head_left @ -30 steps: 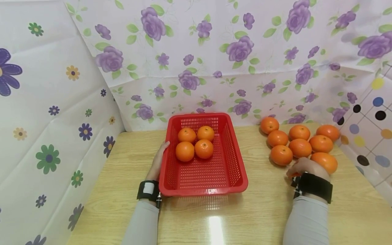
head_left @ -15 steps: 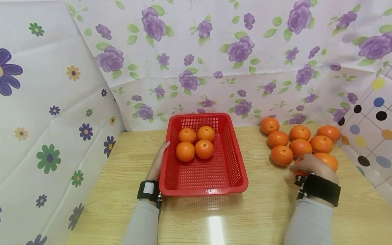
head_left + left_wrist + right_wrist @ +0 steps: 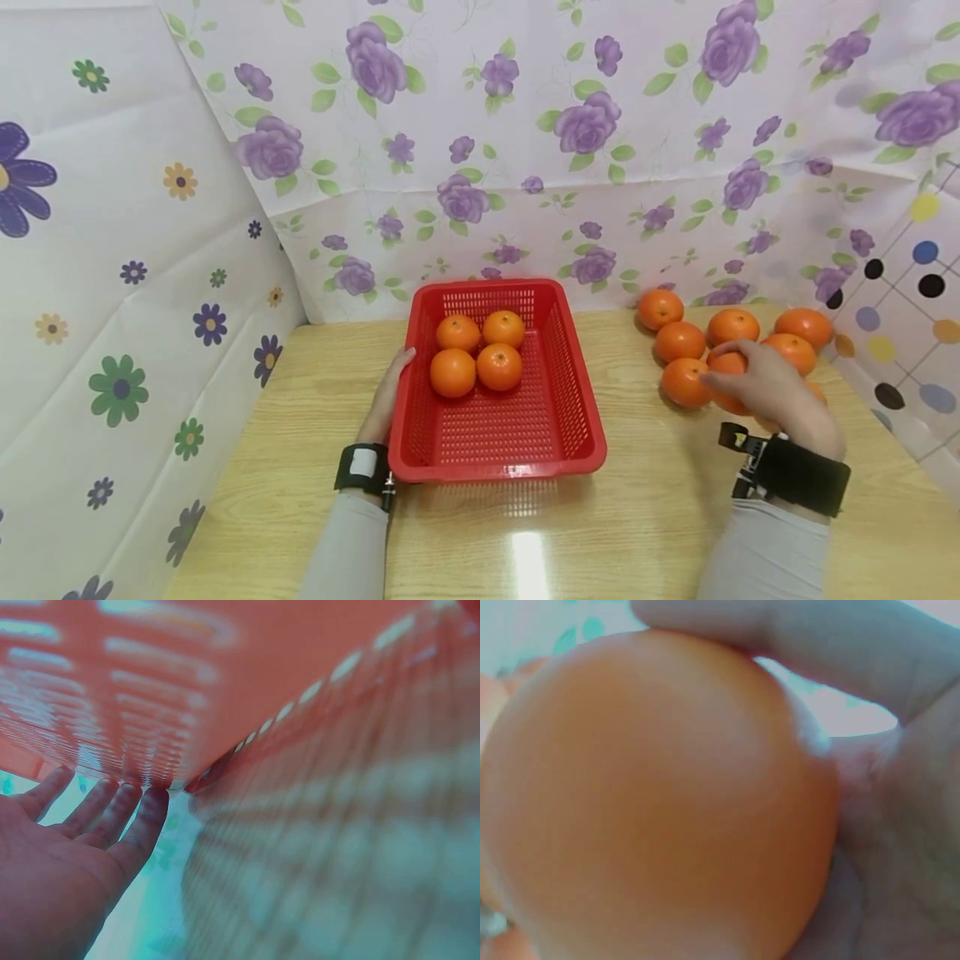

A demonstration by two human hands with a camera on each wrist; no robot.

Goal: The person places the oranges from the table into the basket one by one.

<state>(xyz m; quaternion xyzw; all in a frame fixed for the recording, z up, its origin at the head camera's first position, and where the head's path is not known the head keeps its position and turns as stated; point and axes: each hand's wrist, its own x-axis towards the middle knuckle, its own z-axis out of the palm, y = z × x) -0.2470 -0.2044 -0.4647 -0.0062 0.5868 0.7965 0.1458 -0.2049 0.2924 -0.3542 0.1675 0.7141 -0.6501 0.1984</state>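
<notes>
A red plastic basket stands mid-table with several oranges grouped in its left back part. My left hand rests against its left side. In the left wrist view the fingers are extended, their tips at the slotted basket wall. On the right, my right hand holds an orange between thumb and fingers, in front of a group of loose oranges. That orange fills most of the right wrist view, where one finger curves over its top.
Several loose oranges sit close together at the table's back right, some partly hidden by the right hand. Floral cloth hangs behind the wooden table, with more patterned cloth at both sides.
My right hand has lifted an orange from the near side of the group, and its wrist has shifted right. The left hand and the basket stay put.
</notes>
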